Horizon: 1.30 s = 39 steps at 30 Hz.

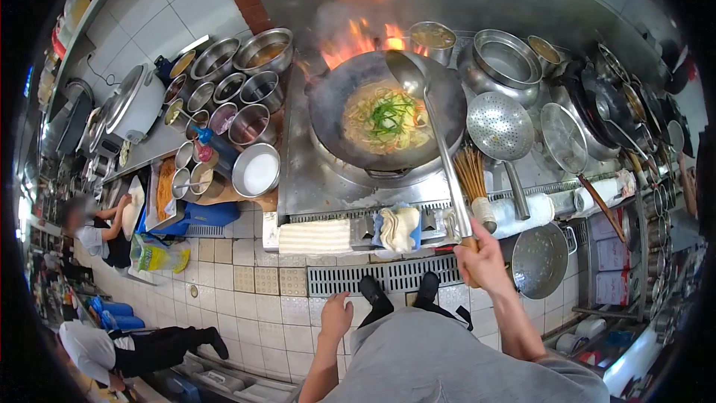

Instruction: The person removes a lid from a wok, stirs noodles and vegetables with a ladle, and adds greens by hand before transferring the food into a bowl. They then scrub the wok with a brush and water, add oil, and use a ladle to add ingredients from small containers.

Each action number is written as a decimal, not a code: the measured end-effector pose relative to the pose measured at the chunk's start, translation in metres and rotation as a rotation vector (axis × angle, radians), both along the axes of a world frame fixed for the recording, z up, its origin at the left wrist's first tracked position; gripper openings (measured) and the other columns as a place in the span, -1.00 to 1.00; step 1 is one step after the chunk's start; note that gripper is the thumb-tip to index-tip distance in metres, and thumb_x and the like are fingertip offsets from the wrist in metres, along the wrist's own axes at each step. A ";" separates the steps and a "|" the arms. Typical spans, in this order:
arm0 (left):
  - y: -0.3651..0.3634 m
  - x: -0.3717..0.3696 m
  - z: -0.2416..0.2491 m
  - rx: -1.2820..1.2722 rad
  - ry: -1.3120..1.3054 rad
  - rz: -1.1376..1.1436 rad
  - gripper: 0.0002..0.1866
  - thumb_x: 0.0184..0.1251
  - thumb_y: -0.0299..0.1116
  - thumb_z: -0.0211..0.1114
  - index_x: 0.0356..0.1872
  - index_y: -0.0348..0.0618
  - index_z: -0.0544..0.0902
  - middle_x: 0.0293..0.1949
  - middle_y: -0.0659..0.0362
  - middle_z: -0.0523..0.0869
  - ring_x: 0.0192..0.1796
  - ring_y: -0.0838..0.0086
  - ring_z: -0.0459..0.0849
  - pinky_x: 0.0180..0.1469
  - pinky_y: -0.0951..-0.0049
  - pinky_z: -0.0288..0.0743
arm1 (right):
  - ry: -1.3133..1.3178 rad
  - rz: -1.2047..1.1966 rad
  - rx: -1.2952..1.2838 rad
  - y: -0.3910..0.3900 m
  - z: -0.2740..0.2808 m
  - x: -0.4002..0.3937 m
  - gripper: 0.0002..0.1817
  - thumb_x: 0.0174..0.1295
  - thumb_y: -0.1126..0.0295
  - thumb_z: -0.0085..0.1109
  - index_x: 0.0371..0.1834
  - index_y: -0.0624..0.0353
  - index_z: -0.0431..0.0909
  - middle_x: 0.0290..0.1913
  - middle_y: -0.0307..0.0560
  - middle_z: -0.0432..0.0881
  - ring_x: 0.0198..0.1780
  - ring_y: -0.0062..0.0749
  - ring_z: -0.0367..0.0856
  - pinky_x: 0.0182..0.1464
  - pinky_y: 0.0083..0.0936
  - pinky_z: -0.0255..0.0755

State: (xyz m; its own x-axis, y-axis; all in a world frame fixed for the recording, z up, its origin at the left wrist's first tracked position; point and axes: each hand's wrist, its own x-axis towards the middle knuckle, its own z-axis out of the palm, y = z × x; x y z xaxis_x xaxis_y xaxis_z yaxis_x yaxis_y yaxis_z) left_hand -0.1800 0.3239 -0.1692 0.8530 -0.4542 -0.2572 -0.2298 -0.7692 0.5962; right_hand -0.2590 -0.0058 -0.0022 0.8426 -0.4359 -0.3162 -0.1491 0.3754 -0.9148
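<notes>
My right hand [483,255] is wrapped round the wooden grip of a long metal ladle [447,158]. The ladle's bowl hangs over the upper right part of a large dark wok [328,116]. In the wok lies a pale noodle-like or shredded food [363,125] with green strips heaped on top, and steam rises from it. Orange flames [347,43] flare along the wok's back rim. My left hand [337,315] hangs low near my body, apart from the stove, with its fingers loosely bent and nothing in it.
Several metal bowls of ingredients [250,125] stand left of the wok. To its right are a perforated strainer [500,125], a bamboo brush [471,175] and a pot [538,260]. Folded towels [315,236] line the front edge. Two other people [89,351] are at the left.
</notes>
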 end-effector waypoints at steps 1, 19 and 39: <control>-0.003 0.003 0.004 0.002 0.001 -0.008 -0.70 0.09 -0.46 0.17 -0.11 -0.26 0.58 -0.20 -0.13 0.61 -0.14 0.01 0.59 -0.07 0.18 0.48 | 0.021 0.010 -0.034 0.004 -0.006 0.002 -0.36 0.13 0.66 -0.01 0.35 0.17 0.15 -0.69 -0.27 0.36 -0.84 -0.62 0.25 -0.83 -0.64 0.14; -0.205 0.070 0.076 0.235 -0.198 -0.289 -0.33 0.00 -0.17 0.41 0.12 -0.27 0.39 -0.15 -0.20 0.57 -0.10 0.03 0.59 -0.09 0.18 0.51 | 0.134 -0.148 -0.058 0.023 -0.109 -0.011 -0.31 0.26 0.41 0.09 0.43 0.05 0.01 -0.66 -0.34 0.34 -0.75 -0.67 0.28 -0.74 -0.67 0.18; -0.080 0.035 0.039 -0.951 1.198 0.411 -0.50 0.17 -0.40 0.08 0.15 -0.39 0.32 -0.07 -0.12 0.59 -0.16 0.15 0.66 -0.18 0.25 0.61 | 0.180 0.203 -0.091 -0.083 -0.017 0.143 -0.64 0.24 0.39 0.03 0.11 0.15 0.35 -0.64 -0.27 0.33 -0.76 -0.61 0.30 -0.83 -0.57 0.17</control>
State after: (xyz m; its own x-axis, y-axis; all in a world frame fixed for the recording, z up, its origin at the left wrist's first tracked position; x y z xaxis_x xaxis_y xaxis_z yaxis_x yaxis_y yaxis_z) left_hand -0.1449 0.2442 -0.1306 0.4731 -0.6338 -0.6119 0.8295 0.0866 0.5517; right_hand -0.1161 -0.0888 -0.0193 0.8494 -0.2973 -0.4360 -0.3759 0.2389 -0.8953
